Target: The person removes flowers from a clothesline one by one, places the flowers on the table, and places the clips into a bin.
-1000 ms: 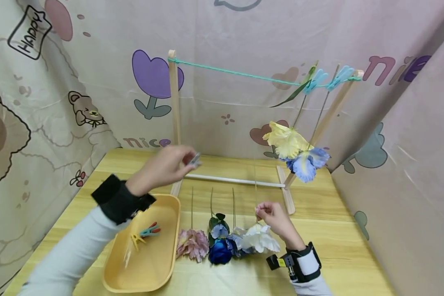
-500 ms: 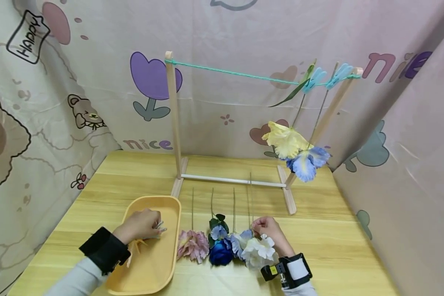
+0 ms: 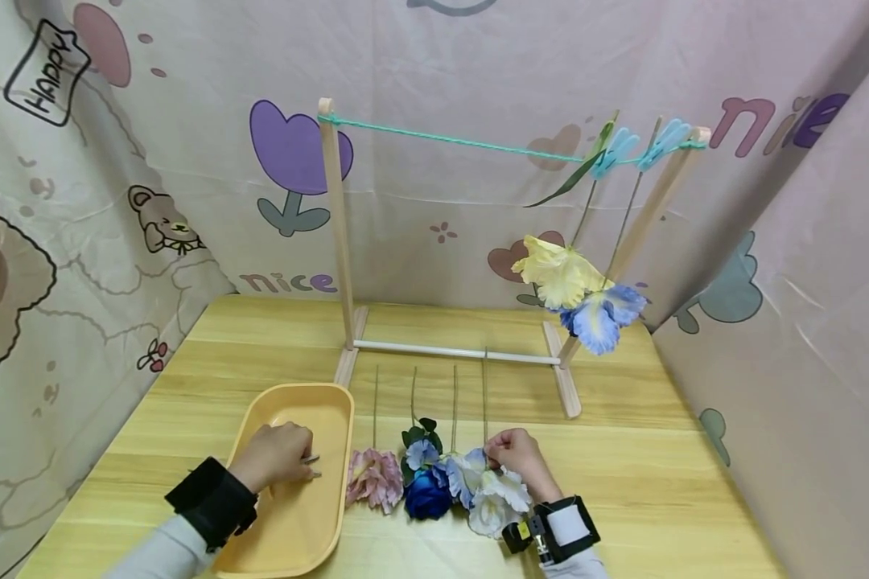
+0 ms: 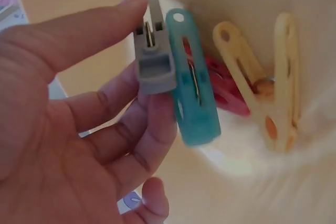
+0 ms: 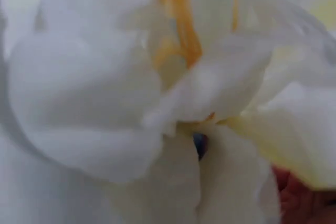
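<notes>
My left hand (image 3: 275, 454) is down in the yellow tray (image 3: 343, 482). Its thumb and fingers pinch a grey clothespin (image 4: 155, 51), plain in the left wrist view. Right beside that lie a teal clothespin (image 4: 197, 93), a red clothespin (image 4: 226, 87) and yellow clothespins (image 4: 286, 77); the head view hides them behind the hand. My right hand (image 3: 521, 458) pinches the thin stem (image 3: 485, 394) of a white artificial flower (image 3: 498, 503) just above its bloom. White petals (image 5: 84, 98) fill most of the right wrist view, with little of the hand showing.
Left of the white flower lie a pink flower (image 3: 375, 481), a dark blue rose (image 3: 427, 492) and a pale blue flower (image 3: 465, 474). Behind stands a wooden frame (image 3: 339, 233) with a green cord (image 3: 434, 137). Blue clothespins (image 3: 614, 153) hang a yellow flower (image 3: 561, 269) and a blue flower (image 3: 597, 318) there.
My left hand, with the grey clothespin, has come down from above the table into the tray. My right hand has lowered the white flower and moved slightly left, beside the pale blue flower.
</notes>
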`<state>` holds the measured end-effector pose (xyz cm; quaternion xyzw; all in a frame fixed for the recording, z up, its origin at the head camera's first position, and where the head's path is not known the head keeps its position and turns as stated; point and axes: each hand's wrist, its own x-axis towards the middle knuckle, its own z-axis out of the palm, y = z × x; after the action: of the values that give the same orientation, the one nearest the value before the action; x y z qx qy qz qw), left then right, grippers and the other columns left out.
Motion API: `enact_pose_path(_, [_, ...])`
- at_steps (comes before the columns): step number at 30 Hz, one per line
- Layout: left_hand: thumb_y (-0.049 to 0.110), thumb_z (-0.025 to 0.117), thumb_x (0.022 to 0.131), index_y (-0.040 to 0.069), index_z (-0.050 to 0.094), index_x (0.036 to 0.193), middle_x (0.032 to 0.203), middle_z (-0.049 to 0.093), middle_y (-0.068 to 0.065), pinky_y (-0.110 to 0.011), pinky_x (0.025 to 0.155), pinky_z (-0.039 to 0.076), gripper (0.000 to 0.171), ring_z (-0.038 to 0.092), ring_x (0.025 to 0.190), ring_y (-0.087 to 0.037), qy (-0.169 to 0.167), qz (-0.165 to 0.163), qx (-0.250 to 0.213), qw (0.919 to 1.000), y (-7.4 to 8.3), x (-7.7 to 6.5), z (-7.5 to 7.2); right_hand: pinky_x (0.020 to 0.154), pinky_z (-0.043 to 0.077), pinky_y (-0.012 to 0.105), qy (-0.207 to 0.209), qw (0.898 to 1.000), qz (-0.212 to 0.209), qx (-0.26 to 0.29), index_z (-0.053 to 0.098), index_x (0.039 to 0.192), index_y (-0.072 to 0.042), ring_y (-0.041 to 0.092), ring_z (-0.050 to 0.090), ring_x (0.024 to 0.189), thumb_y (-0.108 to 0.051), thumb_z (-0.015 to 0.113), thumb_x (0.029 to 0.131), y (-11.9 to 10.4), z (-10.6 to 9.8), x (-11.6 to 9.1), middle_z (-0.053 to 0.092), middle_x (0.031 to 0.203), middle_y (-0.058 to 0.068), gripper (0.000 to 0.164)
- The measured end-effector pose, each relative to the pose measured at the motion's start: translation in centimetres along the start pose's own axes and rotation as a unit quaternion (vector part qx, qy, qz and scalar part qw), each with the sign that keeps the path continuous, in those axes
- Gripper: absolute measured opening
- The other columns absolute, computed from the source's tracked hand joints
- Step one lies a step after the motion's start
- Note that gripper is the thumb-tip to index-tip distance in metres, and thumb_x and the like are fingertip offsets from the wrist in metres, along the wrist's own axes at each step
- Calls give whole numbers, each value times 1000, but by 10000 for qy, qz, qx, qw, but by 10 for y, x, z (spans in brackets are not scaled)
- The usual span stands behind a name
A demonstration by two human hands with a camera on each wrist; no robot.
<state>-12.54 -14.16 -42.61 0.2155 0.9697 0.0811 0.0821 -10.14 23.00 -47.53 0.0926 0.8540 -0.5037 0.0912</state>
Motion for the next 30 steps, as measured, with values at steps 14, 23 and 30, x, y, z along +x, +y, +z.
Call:
enact_pose_path(14, [28, 80, 71, 13, 50, 64, 64, 52, 0, -42, 63, 41, 34, 47, 59, -14, -88, -90, 233, 9996, 13, 1, -9, 48, 37, 24, 189, 9996, -159, -109, 65, 82, -1, 15, 56, 54, -9, 64, 86, 2, -7, -6, 62, 62, 6, 9])
enact_pose_path(23, [30, 73, 80, 11, 52, 67, 61, 45, 0, -31, 54, 34, 31, 42, 53, -13, 22, 862, 648, 9942, 58, 29, -70, 49, 39, 22, 2, 9994, -342, -29, 65, 87, 2, 17, 61, 59, -7, 57, 90, 1, -28, -10, 66, 70, 11, 12])
enact_pose_path(30, [36, 67, 85, 13, 60, 74, 65, 57, 4, -26, 52, 38, 26, 48, 55, -10, 971, 1915, 1016, 9714, 114, 70, -147, 57, 46, 24, 306, 9968, -435, -596, 65, 86, 3, 19, 62, 67, -12, 59, 91, -7, -52, -8, 66, 76, 13, 17])
